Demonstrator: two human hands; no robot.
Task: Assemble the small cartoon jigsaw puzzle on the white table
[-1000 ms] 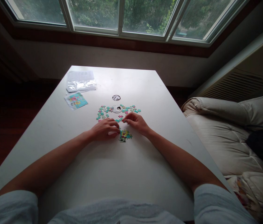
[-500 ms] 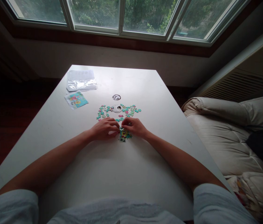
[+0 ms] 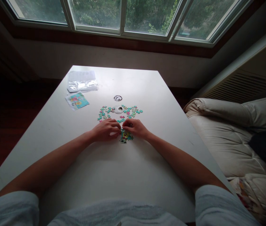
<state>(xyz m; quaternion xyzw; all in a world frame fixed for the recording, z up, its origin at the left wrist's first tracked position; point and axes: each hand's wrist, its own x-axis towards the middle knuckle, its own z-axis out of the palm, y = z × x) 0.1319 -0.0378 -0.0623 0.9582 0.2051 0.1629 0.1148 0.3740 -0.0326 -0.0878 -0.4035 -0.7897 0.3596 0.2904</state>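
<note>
A partly joined jigsaw puzzle [image 3: 125, 137] with a yellow cartoon figure lies on the white table between my two hands. My left hand [image 3: 107, 129] is at its left edge, fingers bent and thumb below, gripping the edge. Over the puzzle's top edge, my right hand [image 3: 135, 128] pinches a small jigsaw piece, mostly covered by the fingertips. Loose jigsaw pieces [image 3: 133, 112], mostly turquoise with a few pink, spread in an arc beyond both hands. Among them sits a white ring-shaped disc [image 3: 119, 109] with a dark hole.
A round dark-rimmed disc or opening [image 3: 118, 98] shows farther back on the white table [image 3: 137, 175]. At the back left lie a colourful picture card [image 3: 77, 100] and a clear plastic packet [image 3: 82, 81]. A cream sofa [image 3: 218, 141] stands along the right side, with windows ahead.
My right fingertips have shifted very slightly left at the puzzle's top edge. The puzzle has turned or slid a little; my left hand keeps its place.
</note>
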